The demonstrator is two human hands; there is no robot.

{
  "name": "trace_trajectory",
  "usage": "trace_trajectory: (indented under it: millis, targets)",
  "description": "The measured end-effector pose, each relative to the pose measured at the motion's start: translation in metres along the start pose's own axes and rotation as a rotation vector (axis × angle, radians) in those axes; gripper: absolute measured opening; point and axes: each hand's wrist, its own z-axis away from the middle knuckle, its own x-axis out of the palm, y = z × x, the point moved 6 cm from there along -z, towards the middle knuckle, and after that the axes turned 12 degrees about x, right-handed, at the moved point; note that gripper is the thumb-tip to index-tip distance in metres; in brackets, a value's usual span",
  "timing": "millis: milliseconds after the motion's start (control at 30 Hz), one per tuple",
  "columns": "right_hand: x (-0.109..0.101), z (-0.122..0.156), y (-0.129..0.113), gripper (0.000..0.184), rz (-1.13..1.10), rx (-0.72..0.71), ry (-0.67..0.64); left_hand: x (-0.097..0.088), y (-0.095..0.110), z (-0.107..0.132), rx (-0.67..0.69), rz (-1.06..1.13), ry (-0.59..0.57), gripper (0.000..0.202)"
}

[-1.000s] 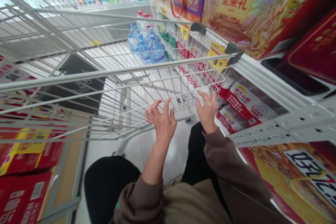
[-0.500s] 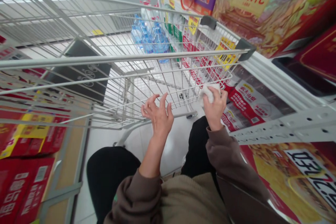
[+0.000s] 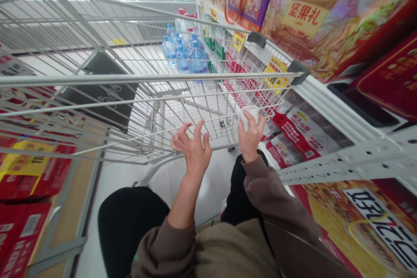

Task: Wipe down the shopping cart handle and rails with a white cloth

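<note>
A wire shopping cart (image 3: 163,79) stands in front of me with its near side facing my hands. My left hand (image 3: 192,150) hovers by the cart's lower wires, fingers spread and curled, holding nothing. My right hand (image 3: 250,135) is closed around a wad of white cloth or tissue (image 3: 249,114), pressed against the wires at the cart's lower right corner. My knees in black trousers show below.
Shelves on the right hold large red and gold gift boxes (image 3: 309,13) and red-and-white packets (image 3: 301,132). Red cartons (image 3: 29,178) are stacked on the left. Water bottles (image 3: 185,54) and drink shelves stand beyond the cart. White floor lies under the cart.
My right hand with the white wad has shifted a little left along the cart's lower wires. My left hand has hardly moved, and the view has swayed slightly.
</note>
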Motion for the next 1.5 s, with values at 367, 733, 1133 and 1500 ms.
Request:
trace_trajectory:
  millis: [367, 733, 1133, 1500]
  targets:
    - [0.01, 0.017, -0.014, 0.031, -0.04, -0.111, 0.05, -0.003, -0.006, 0.002, 0.063, 0.036, 0.037, 0.039]
    - [0.012, 0.022, -0.026, 0.031, -0.021, -0.128, 0.044, -0.011, -0.016, 0.004, 0.041, 0.088, 0.061, 0.035]
    - [0.02, 0.046, -0.041, 0.03, -0.094, -0.161, -0.034, -0.024, -0.03, 0.005, 0.0, -0.003, 0.071, 0.036]
    - [0.022, 0.055, -0.054, 0.029, -0.137, -0.161, -0.026, -0.039, -0.046, 0.009, -0.085, -0.004, 0.073, 0.037]
